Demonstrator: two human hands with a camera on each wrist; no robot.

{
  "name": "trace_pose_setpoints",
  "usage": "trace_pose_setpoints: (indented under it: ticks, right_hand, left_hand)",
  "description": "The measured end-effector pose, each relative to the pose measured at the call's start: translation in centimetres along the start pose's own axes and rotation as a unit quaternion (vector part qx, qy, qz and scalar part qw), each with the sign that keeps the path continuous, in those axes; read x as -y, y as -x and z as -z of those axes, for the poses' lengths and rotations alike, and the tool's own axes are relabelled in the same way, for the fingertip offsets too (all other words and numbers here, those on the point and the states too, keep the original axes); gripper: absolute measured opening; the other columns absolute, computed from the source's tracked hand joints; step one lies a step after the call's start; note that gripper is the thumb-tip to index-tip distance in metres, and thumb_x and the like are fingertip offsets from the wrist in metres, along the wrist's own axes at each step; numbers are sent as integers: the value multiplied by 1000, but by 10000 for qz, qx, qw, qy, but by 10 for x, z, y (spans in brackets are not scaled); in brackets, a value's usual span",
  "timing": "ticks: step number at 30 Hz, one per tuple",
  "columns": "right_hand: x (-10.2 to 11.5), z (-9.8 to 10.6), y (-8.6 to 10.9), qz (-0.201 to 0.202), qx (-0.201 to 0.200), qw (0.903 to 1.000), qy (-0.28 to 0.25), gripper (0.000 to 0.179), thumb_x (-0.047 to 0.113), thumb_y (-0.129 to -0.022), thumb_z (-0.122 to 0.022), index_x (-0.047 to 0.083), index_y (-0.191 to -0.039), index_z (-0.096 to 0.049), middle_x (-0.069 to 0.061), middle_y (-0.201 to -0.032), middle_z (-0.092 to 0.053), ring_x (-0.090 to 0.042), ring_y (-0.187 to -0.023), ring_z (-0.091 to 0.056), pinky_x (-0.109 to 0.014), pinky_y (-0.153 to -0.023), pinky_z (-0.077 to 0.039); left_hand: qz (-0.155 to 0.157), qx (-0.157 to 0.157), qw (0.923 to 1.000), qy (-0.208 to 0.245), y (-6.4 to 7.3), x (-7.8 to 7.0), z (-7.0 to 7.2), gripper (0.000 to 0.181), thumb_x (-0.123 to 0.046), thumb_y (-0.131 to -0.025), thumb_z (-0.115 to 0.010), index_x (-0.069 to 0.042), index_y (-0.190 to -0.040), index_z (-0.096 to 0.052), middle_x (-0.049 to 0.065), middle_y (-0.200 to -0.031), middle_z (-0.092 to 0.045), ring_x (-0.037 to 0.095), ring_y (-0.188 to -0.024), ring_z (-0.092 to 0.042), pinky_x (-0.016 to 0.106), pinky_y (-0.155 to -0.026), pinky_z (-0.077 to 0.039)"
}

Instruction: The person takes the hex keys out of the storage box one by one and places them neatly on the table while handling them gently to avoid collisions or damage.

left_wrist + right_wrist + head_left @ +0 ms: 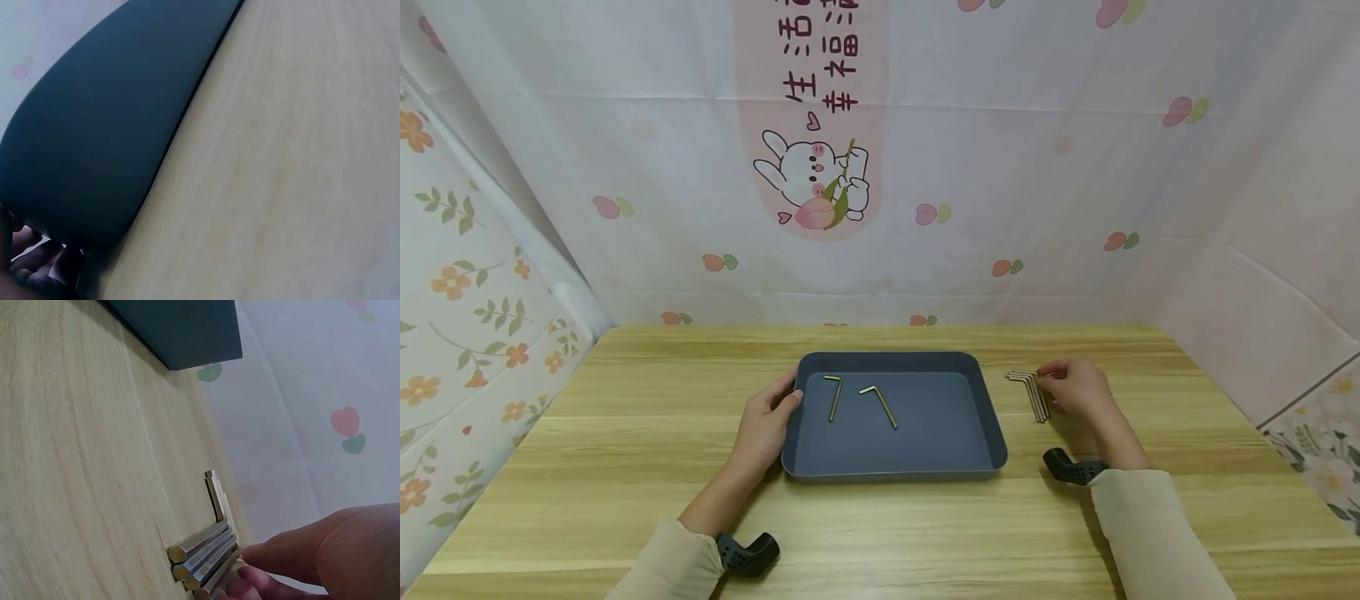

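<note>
My left hand grips the left wall of a shallow dark grey-blue tray, thumb at the rim and fingers along the outside. In the left wrist view, the fingers show at the end of the tray. Two brass-coloured hex keys lie apart inside: a left one and a right one. Right of the tray, several L-shaped hex keys lie nested side by side on the table. My right hand pinches the outermost one at its right side; its fingertips partly hide that key.
The wooden table runs back to a white printed cloth. Another floral cloth hangs along the left side. A black wrist mount sits on each wrist, the left one close over the table.
</note>
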State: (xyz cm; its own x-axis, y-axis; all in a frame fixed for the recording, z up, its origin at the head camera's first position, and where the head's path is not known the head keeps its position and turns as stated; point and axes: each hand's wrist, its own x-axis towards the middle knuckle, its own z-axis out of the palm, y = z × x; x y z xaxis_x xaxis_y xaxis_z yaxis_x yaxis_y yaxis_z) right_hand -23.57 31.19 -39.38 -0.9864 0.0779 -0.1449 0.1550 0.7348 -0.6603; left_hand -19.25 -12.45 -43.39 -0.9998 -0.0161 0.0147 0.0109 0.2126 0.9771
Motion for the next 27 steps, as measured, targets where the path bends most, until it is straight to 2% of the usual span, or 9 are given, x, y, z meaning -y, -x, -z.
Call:
trace_pose_setpoints:
  ticks: [9,16,22,27]
  right_hand:
    - [1,-1,1,-109,120,9998,-68,36,14,-104,-49,-8,-130,-61,-28,-119,-65,-28,-98,-68,-33,-73,-62]
    - [2,0,2,-107,151,9998,-70,38,16,-104,-49,-8,-131,-60,-27,-117,-66,-26,-95,-68,-33,-72,-62]
    - [11,6,6,99,149,9998,-121,44,23,-104,-51,-8,-135,-58,-23,-108,-67,-19,-81,-66,-31,-67,-59]
    - [24,7,12,454,205,9985,-232,47,29,-105,-53,-5,-138,-57,-26,-117,-65,-22,-88,-69,-32,-71,-61]
  left_hand:
    - [48,-45,10000,43,-2,1,-1,49,-14,-106,-49,-2,-153,-42,16,-158,-43,28,-151,-35,46,-123,-32]
    - [14,-55,10000,18,0,0,-1,49,-13,-105,-50,-2,-152,-43,17,-157,-44,29,-150,-36,47,-122,-32]
    - [27,-87,10000,4,-3,0,-3,48,-13,-105,-50,-4,-152,-45,15,-156,-48,26,-149,-40,44,-120,-34]
    - [35,-146,9999,-36,-2,0,-3,47,-12,-104,-51,-4,-151,-47,15,-154,-50,25,-147,-42,41,-118,-36]
